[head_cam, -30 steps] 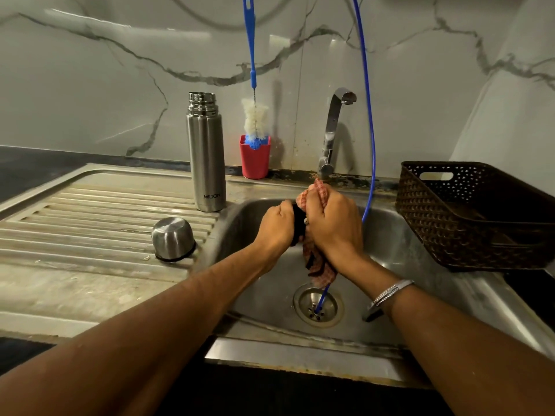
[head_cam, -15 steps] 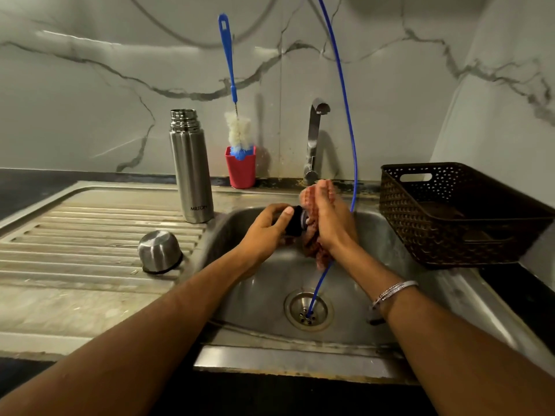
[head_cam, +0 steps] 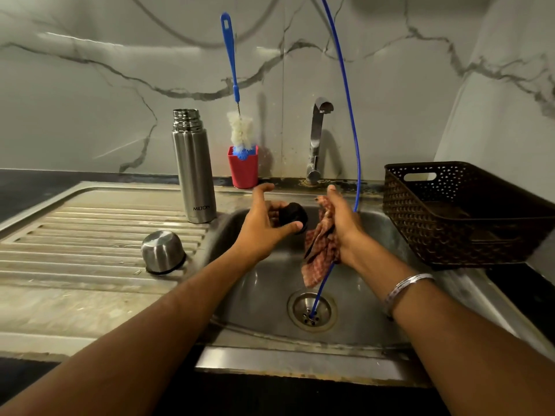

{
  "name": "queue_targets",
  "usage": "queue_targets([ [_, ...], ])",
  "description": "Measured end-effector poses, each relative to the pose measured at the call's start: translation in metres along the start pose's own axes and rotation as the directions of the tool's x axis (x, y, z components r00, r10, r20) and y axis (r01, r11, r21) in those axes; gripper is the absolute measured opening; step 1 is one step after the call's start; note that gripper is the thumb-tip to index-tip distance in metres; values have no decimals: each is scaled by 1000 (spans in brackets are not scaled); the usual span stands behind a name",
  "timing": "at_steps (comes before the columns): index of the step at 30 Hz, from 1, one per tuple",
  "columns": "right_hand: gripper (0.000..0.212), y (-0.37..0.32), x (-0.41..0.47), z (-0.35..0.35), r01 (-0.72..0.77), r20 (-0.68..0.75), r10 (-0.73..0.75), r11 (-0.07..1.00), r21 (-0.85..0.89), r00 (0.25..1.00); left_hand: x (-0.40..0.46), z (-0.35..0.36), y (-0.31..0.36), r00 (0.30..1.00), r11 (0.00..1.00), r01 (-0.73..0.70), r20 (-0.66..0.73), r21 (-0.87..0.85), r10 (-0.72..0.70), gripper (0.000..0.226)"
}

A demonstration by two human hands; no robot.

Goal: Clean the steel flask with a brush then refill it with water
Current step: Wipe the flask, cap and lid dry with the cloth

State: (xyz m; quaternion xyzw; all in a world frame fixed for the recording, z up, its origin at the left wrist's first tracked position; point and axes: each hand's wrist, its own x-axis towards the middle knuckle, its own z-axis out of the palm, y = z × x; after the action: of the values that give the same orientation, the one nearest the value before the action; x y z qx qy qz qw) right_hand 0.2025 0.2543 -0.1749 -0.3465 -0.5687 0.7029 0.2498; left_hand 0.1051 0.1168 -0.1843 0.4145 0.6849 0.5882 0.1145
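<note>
Flask (head_cam: 194,166) stands upright and without its lid at the far edge of the drainboard (head_cam: 60,235), just left of the sink (head_cam: 270,295), well behind the hands. Nearest to the camera, two bare forearms reach over the front rim of the sink. A blue tube (head_cam: 345,85) comes down from above and its end sits in the drain (head_cam: 312,310). On the drainboard, nearer than the flask, a steel cup (head_cam: 163,252) lies upside down. Over the basin the left hand (head_cam: 264,226) holds a small black stopper (head_cam: 292,217) between the thumb and curled fingers, while the index finger points away. Just beside it, the right hand (head_cam: 342,223) grips a red checked cloth (head_cam: 318,253), which hangs down from the palm; the stopper and cloth are close but apart. A bangle (head_cam: 405,286) is on the right wrist. Farther back, a brush (head_cam: 237,100) stands in a red cup (head_cam: 243,171) against the wall, right of the flask. The tap (head_cam: 316,139) rises behind the sink, and a dark basket (head_cam: 465,211) sits on the right.
</note>
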Motion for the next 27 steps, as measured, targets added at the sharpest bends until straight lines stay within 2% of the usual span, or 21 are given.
queue_targets([
  [3, 39, -6, 0, -9, -1, 73, -4, 998, 65, 997, 0, -9, -2, 990, 963, -139, 7, 232, 141, 100],
  [5, 31, -7, 0, -12, 67, 114, -76, 995, 77, 991, 1, -12, -3, 981, 942, -195, 34, 273, 193, 103],
  [8, 32, -10, 2, -11, 221, 145, -218, 975, -5, 965, 3, -11, -3, 966, 930, -258, 74, 262, 248, 107],
  [10, 22, -8, 2, -7, 343, 189, -315, 929, -137, 930, 2, -8, -2, 951, 918, -310, 103, 248, 293, 107],
  [12, 19, -3, -3, -3, 391, 289, -324, 895, -214, 901, 2, -7, -1, 934, 902, -357, 128, 243, 335, 106],
  [15, 36, 0, -11, -1, 437, 431, -285, 846, -306, 856, 0, -10, -1, 928, 893, -371, 119, 256, 352, 104],
  [17, 49, 3, -7, -5, 473, 452, -295, 806, -356, 842, -1, -11, -1, 928, 890, -372, 106, 262, 357, 103],
  [20, 38, 4, -6, -6, 476, 424, -330, 825, -305, 843, -1, -7, 1, 937, 917, -349, 65, 195, 343, 100],
  [22, 31, -1, -4, -5, 450, 327, -370, 866, -216, 870, 0, -5, 3, 957, 948, -284, -24, 145, 290, 87],
  [23, 26, -3, -4, -5, 436, 277, -383, 885, -164, 881, 1, -4, 3, 965, 954, -243, -54, 176, 256, 73],
  [25, 18, -6, -1, -4, 410, 224, -382, 907, -94, 897, 2, -2, -1, 985, 951, -163, -5, 264, 170, 40],
  [27, 14, -3, 0, -3, 400, 238, -373, 913, -78, 897, 1, 4, -7, 994, 965, -100, 77, 243, 83, 33],
])
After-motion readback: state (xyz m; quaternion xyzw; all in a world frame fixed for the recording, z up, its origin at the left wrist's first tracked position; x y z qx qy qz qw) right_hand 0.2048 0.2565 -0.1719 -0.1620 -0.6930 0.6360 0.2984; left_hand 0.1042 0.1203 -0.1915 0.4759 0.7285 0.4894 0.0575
